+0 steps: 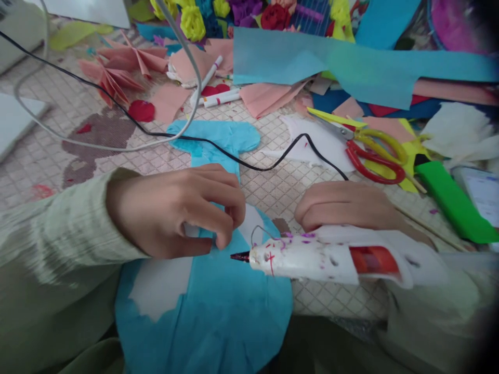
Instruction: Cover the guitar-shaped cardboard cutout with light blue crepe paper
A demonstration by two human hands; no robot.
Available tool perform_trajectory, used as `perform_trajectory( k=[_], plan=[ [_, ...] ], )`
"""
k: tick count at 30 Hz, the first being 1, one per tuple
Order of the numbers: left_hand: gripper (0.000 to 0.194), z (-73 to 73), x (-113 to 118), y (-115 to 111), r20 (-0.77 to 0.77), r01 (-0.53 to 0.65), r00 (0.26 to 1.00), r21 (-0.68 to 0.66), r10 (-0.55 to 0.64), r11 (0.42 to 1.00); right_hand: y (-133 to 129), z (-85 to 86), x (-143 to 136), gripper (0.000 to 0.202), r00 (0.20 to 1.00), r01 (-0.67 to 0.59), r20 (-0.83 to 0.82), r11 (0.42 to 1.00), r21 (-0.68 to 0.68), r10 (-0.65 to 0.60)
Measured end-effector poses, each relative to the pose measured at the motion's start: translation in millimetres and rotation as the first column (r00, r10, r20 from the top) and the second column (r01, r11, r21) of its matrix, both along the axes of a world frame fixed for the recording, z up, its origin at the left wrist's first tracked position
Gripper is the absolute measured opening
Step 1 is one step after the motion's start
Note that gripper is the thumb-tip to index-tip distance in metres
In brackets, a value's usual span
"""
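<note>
A white hot glue gun with a dark metal nozzle is gripped in my right hand, whose fingers wrap over its far side. The nozzle points left, above a cutout covered in blue crepe paper, with white patches showing through. My left hand is bent over the cutout, thumb and forefinger pinching at the blue crepe paper close to the nozzle tip. The cutout has a round lower body and a narrow neck rising to a wide blue crosspiece. My left wrist covers part of it.
A black cord and a grey cable cross the table. Scissors with red and yellow handles lie at right, near a green object. Behind are blue crepe strips, pink folded paper, white sticks and paper flowers.
</note>
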State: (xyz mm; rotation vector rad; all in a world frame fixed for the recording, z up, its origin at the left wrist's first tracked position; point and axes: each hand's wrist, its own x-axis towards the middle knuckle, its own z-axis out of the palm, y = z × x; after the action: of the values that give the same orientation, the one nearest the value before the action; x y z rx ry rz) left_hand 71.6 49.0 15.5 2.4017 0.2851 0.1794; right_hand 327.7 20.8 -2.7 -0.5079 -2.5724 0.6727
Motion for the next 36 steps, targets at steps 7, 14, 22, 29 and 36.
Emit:
perform_trajectory(
  k=[7,14,22,29,36],
  plan=[
    [0.021,-0.9,0,0,0.005,-0.015,1.000,-0.014,0.015,1.000,2,0.4,1,0.025,0.997,-0.049,0.053,0.999,-0.014,0.050],
    [0.019,-1.6,-1,0,0.023,-0.006,1.000,-0.015,0.007,1.000,2,-5.0,3,0.031,1.000,-0.027,0.012,1.000,0.002,0.027],
    [0.019,-1.1,-1,-1,0.026,-0.010,1.000,-0.021,0.011,1.000,2,-5.7,5,0.038,0.999,-0.030,0.041,1.000,-0.005,0.030],
    [0.017,-0.9,-3,-1,0.065,0.037,0.997,0.087,-0.042,0.996,0,-6.9,6,0.038,0.998,-0.012,0.055,1.000,0.020,0.011],
    [0.018,-1.6,-2,-1,0.116,0.065,0.990,0.125,-0.079,0.990,1,-3.5,11,0.038,0.986,-0.053,0.157,0.998,-0.043,0.059]
  ],
)
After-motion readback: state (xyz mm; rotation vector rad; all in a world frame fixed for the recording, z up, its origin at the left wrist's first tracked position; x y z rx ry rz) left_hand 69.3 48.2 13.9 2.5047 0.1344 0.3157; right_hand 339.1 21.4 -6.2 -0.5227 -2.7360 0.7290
